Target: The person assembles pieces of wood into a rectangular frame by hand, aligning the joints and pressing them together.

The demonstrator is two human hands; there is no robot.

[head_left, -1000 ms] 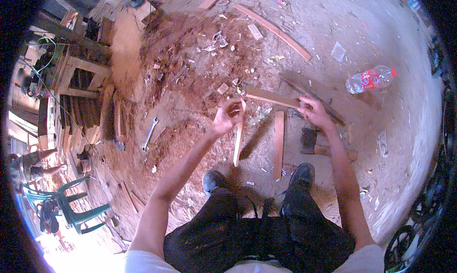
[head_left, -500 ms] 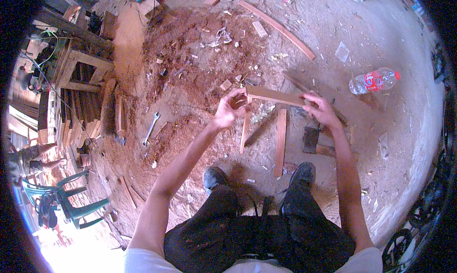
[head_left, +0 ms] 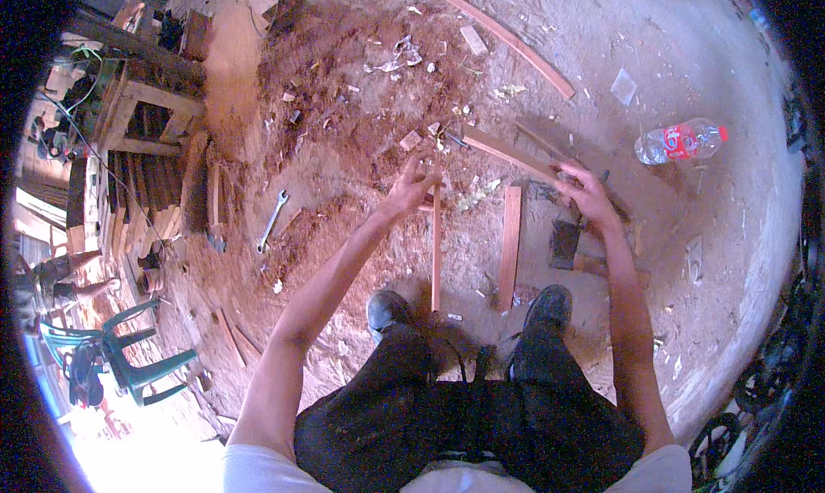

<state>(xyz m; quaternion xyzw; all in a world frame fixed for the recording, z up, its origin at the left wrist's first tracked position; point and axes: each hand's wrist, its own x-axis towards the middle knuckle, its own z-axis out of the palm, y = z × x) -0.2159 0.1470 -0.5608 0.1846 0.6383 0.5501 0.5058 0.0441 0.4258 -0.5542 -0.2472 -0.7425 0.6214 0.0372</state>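
Note:
My left hand point(head_left: 412, 189) is closed on the upper end of a narrow wooden strip point(head_left: 436, 257), which points down toward my left shoe. Held by its near right end in my right hand point(head_left: 588, 195) is a reddish-brown wooden board point(head_left: 509, 153), slanting away to the far left. A gap separates the board's far end from the strip. Below and between the hands, a flat wooden piece point(head_left: 510, 248) lies lengthwise in front of my right shoe. Beside my right forearm, on the ground, rests a dark block-headed tool point(head_left: 565, 240), partly hidden by the arm.
Sawdust and scraps cover the dirt floor. A wrench point(head_left: 273, 221) lies left; a long curved wooden strip point(head_left: 507, 42) lies far ahead. At right is a plastic bottle point(head_left: 681, 142). Stacked boards point(head_left: 137, 205) and a green chair point(head_left: 137, 355) stand at left.
The board and strip, close together at my left hand before, have come apart. My left hand has shifted slightly left with the strip, and the board's far end has swung away from me.

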